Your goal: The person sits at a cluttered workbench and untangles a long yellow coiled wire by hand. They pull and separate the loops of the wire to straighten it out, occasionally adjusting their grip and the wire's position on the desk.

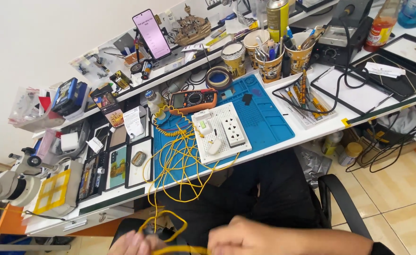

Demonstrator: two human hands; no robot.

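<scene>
While a long white counter (312,134) crowded with repair gear runs across the view, both hands work low at the near edge, over the person's dark-trousered lap. A blue mat (264,118) covers the counter's middle. On its near left part sits a white perforated board (219,132) carrying a white socket block (233,131).

A thin yellow wire (179,160) starts beside the board, lies in loose tangled loops over the mat's left side, spills over the counter's front edge and hangs down to the hands. Most of it remains snarled on the mat; only the lowest loop has been gathered, so the sorting looks barely started.

The right hand (255,236) is blurred, its fingers curled round the wire's low loop. The left hand (134,243) sits at the frame's bottom edge, fingers bent near the same loop; whether they pinch it I cannot tell.

Containers, by size: a clear tray (307,106) right of the mat holds tweezers and slim tools. Three paper cups (269,66) at the mat's far edge are stuffed with pens, brushes and screwdrivers. A fourth cup (234,56) beside them shows only a pale top. A tape roll (218,78) lies near it.

An orange meter (193,100) rests at the mat's far left corner.
</scene>
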